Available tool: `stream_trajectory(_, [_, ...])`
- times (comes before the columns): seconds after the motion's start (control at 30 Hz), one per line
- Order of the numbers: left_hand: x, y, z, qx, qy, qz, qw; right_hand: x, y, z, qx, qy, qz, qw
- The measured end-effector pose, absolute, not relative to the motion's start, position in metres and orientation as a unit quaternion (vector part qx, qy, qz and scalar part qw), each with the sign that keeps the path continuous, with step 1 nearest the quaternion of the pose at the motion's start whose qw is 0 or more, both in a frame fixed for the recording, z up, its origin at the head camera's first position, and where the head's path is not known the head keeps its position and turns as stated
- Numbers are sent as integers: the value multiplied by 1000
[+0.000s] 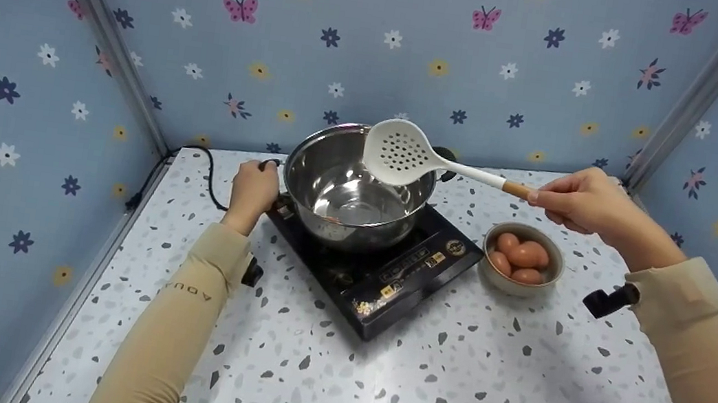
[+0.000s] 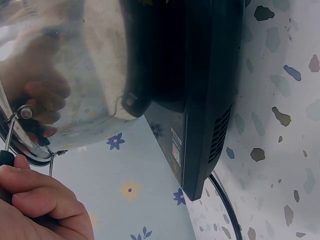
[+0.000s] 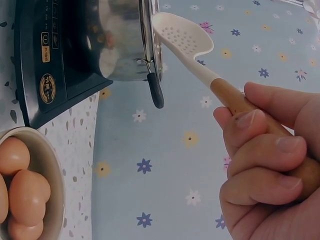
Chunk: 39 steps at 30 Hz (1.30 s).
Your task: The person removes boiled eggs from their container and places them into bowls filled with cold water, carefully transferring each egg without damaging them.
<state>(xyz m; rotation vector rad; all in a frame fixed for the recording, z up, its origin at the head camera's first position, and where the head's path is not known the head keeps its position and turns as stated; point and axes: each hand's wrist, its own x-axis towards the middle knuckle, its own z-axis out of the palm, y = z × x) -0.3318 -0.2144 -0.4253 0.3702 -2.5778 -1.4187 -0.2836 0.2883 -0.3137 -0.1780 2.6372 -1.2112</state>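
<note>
My left hand (image 1: pixel 254 189) grips the black side handle (image 2: pixel 7 159) of a steel pot (image 1: pixel 355 232). In my right hand (image 1: pixel 591 203) is a white slotted spoon (image 1: pixel 400 153), held by its wooden handle (image 3: pixel 235 100). The spoon's perforated head is above the right part of the pot's opening, tilted so its holes face the head camera. The pot stands on a black induction cooker (image 1: pixel 389 285). Its shiny inside shows reflections, and I cannot tell whether it holds water. The pot's other handle (image 3: pixel 155 91) stands free on the right.
A round bowl (image 1: pixel 558 273) with several brown eggs (image 1: pixel 525 255) sits right of the cooker. From the cooker's back left a black cord (image 1: pixel 210 175) runs to the table's left edge. Flower-patterned walls (image 1: pixel 379 45) close in the speckled table (image 1: pixel 431 391) at the back and sides.
</note>
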Motion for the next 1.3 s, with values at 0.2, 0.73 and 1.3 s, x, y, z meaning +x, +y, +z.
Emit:
stream_trajectory(0.2, [-333, -214, -425, 135, -867, -473, 81, -288, 274, -311, -70, 905, -403, 117])
stream_trajectory(0.73, [-332, -213, -424, 140, -868, -469, 86, -299, 249, -305, -121, 927, -330, 132])
stream_trajectory(1.3, [-331, -215, -426, 115, -868, -475, 87, -307, 216, -315, -159, 931, -298, 138])
